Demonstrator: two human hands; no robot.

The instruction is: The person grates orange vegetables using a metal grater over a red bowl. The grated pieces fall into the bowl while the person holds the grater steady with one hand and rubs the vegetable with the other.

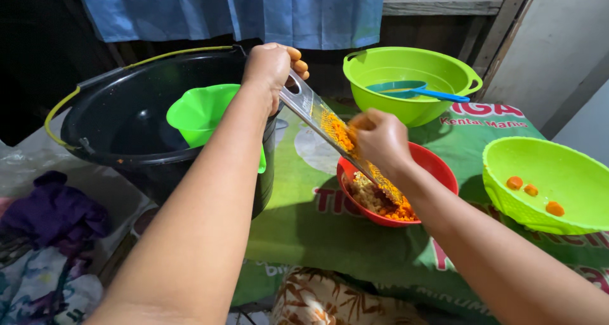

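My left hand (271, 66) grips the top end of a flat metal grater (312, 109) that slants down into a red bowl (438, 163). My right hand (379, 138) presses a piece of carrot, mostly hidden under the fingers, against the grater's face. Orange shreds cling to the grater and pile up in the red bowl beside pale shredded food (368, 195). The bowl stands on a green printed cloth (317, 236).
A large black bucket (127, 141) with a yellow handle holds water and a green scoop (200, 112) at left. A green bowl (412, 68) with a blue ladle (412, 89) stands behind. A green colander (545, 173) at right holds three carrot pieces. Cloths lie at lower left.
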